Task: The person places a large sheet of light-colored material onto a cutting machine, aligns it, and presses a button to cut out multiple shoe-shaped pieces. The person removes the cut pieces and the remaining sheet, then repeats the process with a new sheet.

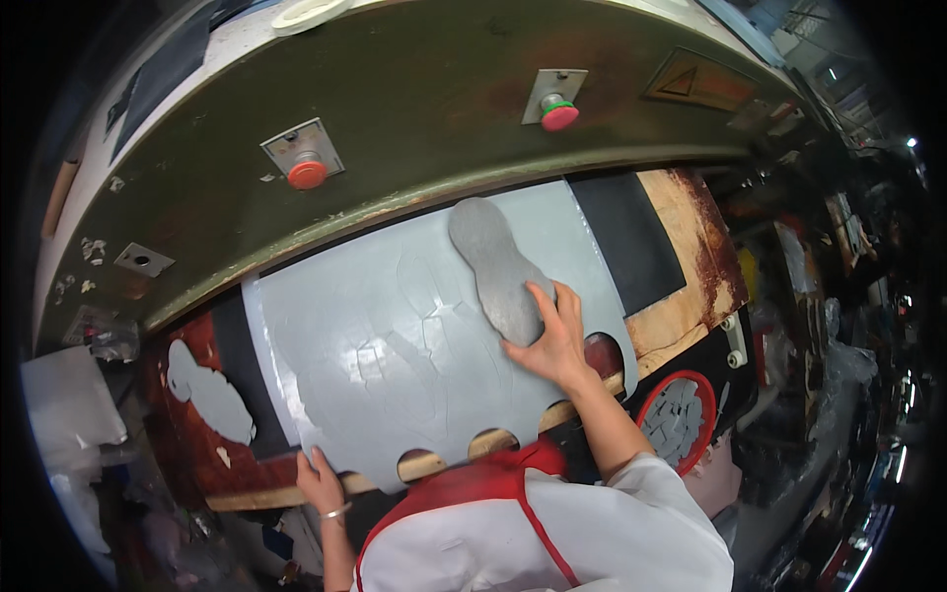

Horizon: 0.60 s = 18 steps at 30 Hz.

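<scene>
A wide light grey sheet lies in front of me, its surface wrinkled and marked with faint outlines. Rounded notches are cut from its near edge. On its right half rests a darker grey sole-shaped cutting die, tilted so its far end points left. My right hand grips the near end of this die, thumb on one side and fingers on the other. At the sheet's near left corner, my left hand has its fingers closed on the edge; their undersides are hidden.
A green machine beam with red push buttons spans the far side. Sole-shaped grey pieces lie at left on a reddish board. A red-rimmed basin of grey scraps stands at right. Black strips show beneath the sheet.
</scene>
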Available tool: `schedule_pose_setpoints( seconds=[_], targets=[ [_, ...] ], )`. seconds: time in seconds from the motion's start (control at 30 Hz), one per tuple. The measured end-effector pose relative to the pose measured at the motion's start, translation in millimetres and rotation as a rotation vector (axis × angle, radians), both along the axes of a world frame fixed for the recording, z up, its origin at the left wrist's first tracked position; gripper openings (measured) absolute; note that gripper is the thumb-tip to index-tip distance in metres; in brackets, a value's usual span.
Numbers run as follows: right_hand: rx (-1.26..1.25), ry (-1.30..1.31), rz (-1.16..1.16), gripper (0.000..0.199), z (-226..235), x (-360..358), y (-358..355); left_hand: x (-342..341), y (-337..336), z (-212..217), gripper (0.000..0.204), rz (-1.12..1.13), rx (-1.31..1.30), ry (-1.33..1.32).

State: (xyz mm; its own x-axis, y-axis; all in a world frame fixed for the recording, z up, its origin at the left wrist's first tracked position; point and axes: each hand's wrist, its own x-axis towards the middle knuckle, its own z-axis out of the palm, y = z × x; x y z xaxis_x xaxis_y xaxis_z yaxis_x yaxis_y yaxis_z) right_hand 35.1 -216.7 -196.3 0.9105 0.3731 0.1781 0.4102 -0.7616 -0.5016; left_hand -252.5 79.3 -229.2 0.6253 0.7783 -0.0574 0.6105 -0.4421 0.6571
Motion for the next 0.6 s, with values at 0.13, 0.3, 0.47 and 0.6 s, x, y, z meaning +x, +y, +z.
schedule_pose_setpoints(
  seconds=[0.13, 0.3, 0.47, 0.6],
  targets=[
    [0.206, 0.268, -0.008, 0.092, 26.5, -11.7, -35.1, -35.8, -20.1, -7.2, 0.027, 0.038, -0.073, -0.035],
    [0.531, 0.542, -0.221, 0.088, 36.7, 14.0, -65.7, -63.1, -28.9, -9.7, 0.027, 0.016, -0.131, -0.062],
    [-0.013, 0.017, -0.102, 0.092, 10.5, 33.4, -67.9, -60.9, -30.1, -10.2, 0.026, 0.012, -0.113, -0.062],
    [0.067, -0.109, -0.21, 0.094, -7.0, 22.4, -72.5, -45.8, -27.3, -10.9, 0.025, 0.02, -0.038, -0.056]
  ],
)
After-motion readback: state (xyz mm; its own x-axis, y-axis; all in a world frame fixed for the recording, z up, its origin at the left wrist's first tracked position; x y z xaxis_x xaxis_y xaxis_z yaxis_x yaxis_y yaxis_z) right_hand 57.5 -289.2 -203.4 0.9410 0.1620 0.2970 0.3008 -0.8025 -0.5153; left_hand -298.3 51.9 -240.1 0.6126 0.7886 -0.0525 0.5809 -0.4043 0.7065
